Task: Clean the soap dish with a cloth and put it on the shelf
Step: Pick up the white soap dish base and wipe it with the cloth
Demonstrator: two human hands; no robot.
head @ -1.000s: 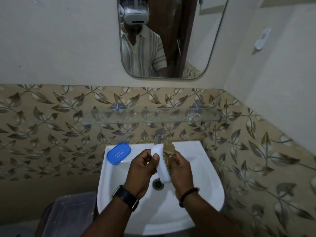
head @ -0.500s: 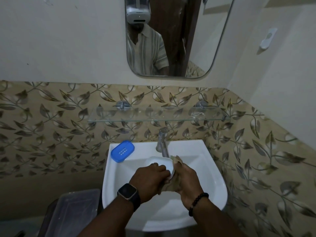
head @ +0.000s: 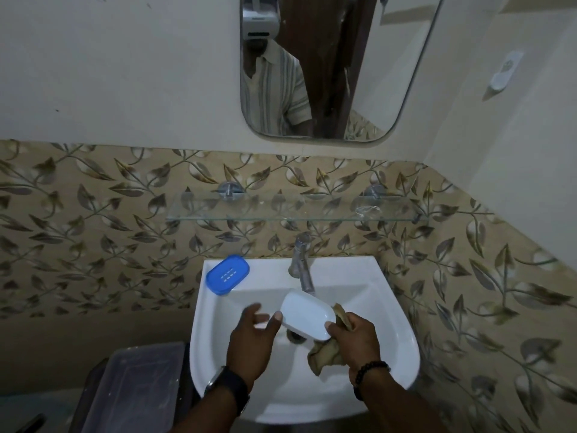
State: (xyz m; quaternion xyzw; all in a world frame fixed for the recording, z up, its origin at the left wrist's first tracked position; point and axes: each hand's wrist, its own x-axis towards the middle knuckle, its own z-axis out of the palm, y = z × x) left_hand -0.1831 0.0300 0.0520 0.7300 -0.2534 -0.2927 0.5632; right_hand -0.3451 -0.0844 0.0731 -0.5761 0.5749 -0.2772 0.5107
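The white soap dish (head: 306, 314) hangs over the sink basin, smooth side up, just below the tap. My right hand (head: 354, 340) pinches its right end with the thumb and also holds a crumpled brown cloth (head: 324, 354) under it. To the dish's left, my left hand (head: 253, 342) has its fingers spread, and only the thumb tip touches the dish's edge. A blue slotted soap dish part (head: 228, 274) lies on the sink's back left corner. The glass shelf (head: 290, 210) is fixed to the tiled wall above the tap.
A chrome tap (head: 301, 264) stands at the back of the white sink (head: 402, 348). A mirror (head: 327, 67) hangs above the shelf. A clear-lidded plastic box (head: 137, 385) sits to the lower left of the sink. The right wall is close.
My left hand has let go of the dish and opened its fingers. The dish has turned smooth side up and now rests in my right hand with the cloth.
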